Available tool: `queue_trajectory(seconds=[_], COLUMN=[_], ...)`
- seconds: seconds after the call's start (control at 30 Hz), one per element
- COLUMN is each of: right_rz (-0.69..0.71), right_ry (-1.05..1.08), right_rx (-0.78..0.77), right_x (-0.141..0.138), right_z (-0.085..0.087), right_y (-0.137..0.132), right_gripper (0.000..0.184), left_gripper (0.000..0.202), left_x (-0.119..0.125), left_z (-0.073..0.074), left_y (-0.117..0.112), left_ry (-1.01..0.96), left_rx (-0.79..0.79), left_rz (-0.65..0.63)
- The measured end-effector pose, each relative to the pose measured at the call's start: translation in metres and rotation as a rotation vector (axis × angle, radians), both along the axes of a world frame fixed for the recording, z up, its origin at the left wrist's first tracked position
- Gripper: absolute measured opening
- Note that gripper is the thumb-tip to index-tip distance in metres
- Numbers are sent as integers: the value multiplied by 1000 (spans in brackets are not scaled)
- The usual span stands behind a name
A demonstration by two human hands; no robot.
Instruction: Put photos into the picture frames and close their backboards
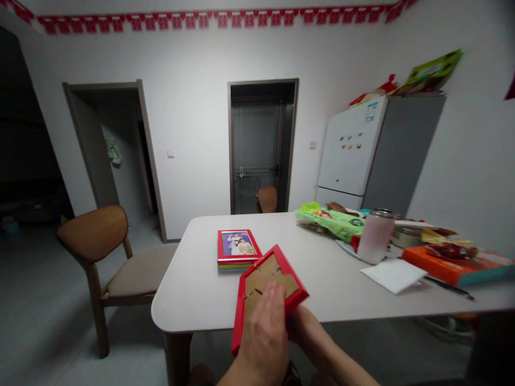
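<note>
**Holding a red frame back-side up**

Pressing flat on the cardboard backing, the left hand (263, 327) steadies the red photo frame (267, 292) at lower centre; the right hand (300, 324) grips its lower edge from beneath. Stacked frames (237, 249) lie on the white table (193, 289) just beyond.

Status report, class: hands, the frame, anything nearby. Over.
Left hand flat on red frame's back. Right hand grips frame from beneath. Stacked frames on table beyond.

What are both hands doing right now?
Left hand: flat on the back of the red picture frame.
Right hand: holds the frame's edge, mostly hidden.
</note>
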State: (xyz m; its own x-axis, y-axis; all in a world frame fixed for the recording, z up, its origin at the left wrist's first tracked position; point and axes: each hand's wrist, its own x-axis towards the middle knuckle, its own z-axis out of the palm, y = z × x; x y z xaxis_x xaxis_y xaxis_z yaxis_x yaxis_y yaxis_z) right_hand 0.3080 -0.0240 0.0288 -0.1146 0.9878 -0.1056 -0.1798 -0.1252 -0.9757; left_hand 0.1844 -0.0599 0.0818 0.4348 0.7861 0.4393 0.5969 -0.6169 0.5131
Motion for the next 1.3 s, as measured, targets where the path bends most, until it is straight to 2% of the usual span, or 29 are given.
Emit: queue_trajectory(seconds=[0.1, 0.2, 0.3, 0.4, 0.5, 0.6, 0.7, 0.77, 0.97, 1.1, 1.2, 1.3], right_rz=[56, -131, -289, -411, -476, -443, -413, -413, -405, -411, -375, -253], right_ry=[237, 341, 216, -113, -535, -1007, -1193, -1236, -1376, -1451, -1477, -1456], right_rx=[-56, 26, 77, 66, 49, 55, 63, 69, 102, 133, 275, 484], right_x=[-24, -23, 12, 68, 124, 163, 182, 187, 192, 177, 138, 76], right_z=[0, 3, 8, 11, 10, 4, -2, -4, -8, -3, 4, 10], right_y=[-8, -8, -1, 17, 39, 58, 72, 79, 90, 92, 100, 114], right_gripper=[49, 51, 55, 51, 44, 40, 39, 39, 36, 33, 34, 38], left_gripper=[53, 56, 64, 60, 52, 50, 50, 49, 41, 41, 47, 50], left_x=[4, 10, 17, 28, 46, 66, 78, 83, 92, 82, 55, 18], left_z=[10, 13, 13, 5, -14, -34, -49, -56, -68, -70, -69, -66], left_y=[-1, 3, 16, 35, 48, 55, 59, 64, 72, 74, 83, 102], left_ry=[-356, -579, -777, -898, -838, -596, -241, -108, 2, -44, -154, -316], left_rx=[24, -49, -171, -321, -444, -423, -335, -315, -310, -331, -365, -427], left_rz=[97, 118, 20, -124, -183, -86, 65, 105, 131, 103, 136, 254])
